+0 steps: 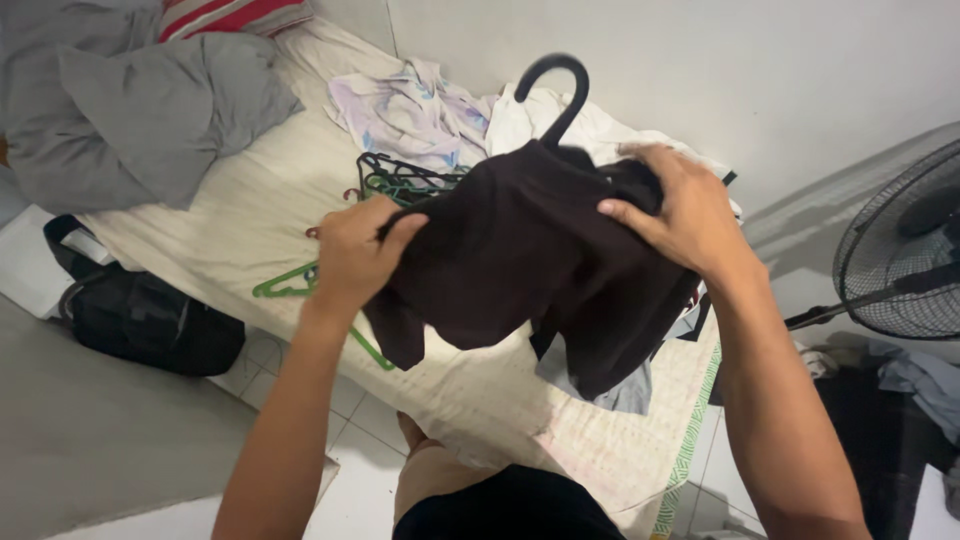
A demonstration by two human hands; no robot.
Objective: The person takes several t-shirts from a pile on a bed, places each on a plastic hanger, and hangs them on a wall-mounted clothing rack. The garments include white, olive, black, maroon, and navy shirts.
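A dark brown garment [520, 260] hangs on a black hanger, whose hook [560, 85] sticks up above the collar. My left hand [355, 250] grips the garment's left shoulder. My right hand [680, 210] clutches the fabric at the right shoulder. Both hands hold it up over the mattress [260, 200], and the rest of the hanger is hidden inside the cloth.
A pile of green and dark hangers [395, 180] lies on the mattress behind the garment, with pale clothes [420, 110] near the wall. A grey blanket [130, 110] is bunched at the left. A black bag [140, 315] sits on the floor, and a fan [900, 250] stands at the right.
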